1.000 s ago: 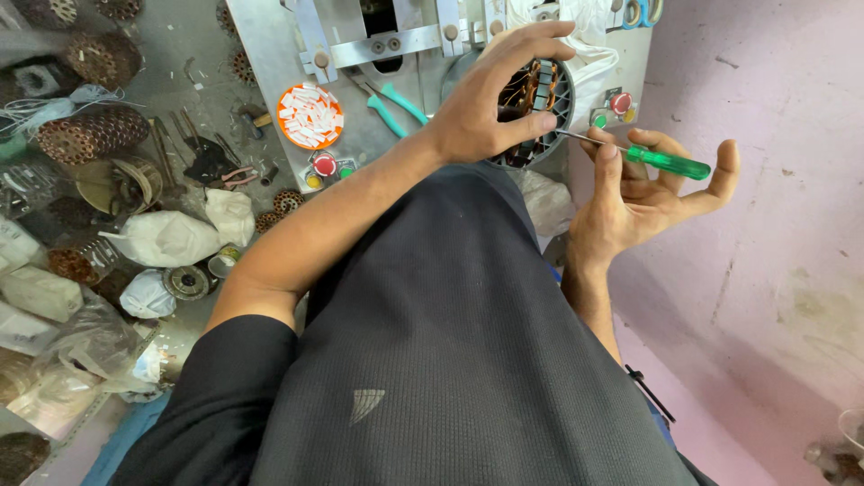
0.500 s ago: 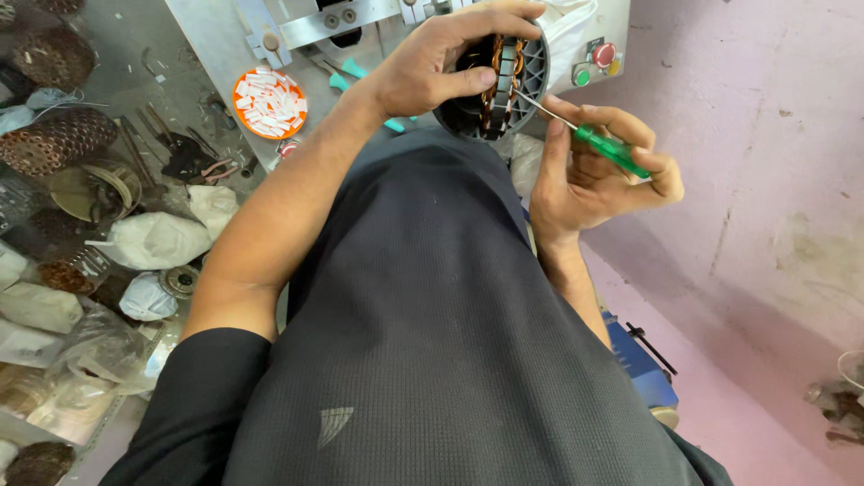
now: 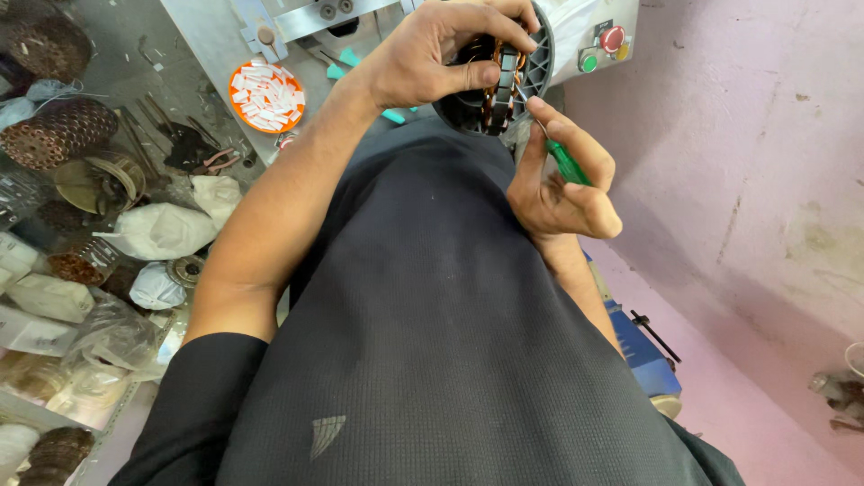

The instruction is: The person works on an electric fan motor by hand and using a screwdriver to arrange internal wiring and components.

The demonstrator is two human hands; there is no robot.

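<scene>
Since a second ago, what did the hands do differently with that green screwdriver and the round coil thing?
The right hand closed around the green screwdriver and brought its tip up against the round motor coil; before, it lay open and off to the side. The left hand kept gripping the coil the whole time. The orange dish of white bits stayed on the bench.

Right hand now closes its grip on the green screwdriver, palm no longer open, tip brought in against the motor stator. Left hand shifts from resting over the stator to clasping it.
</scene>
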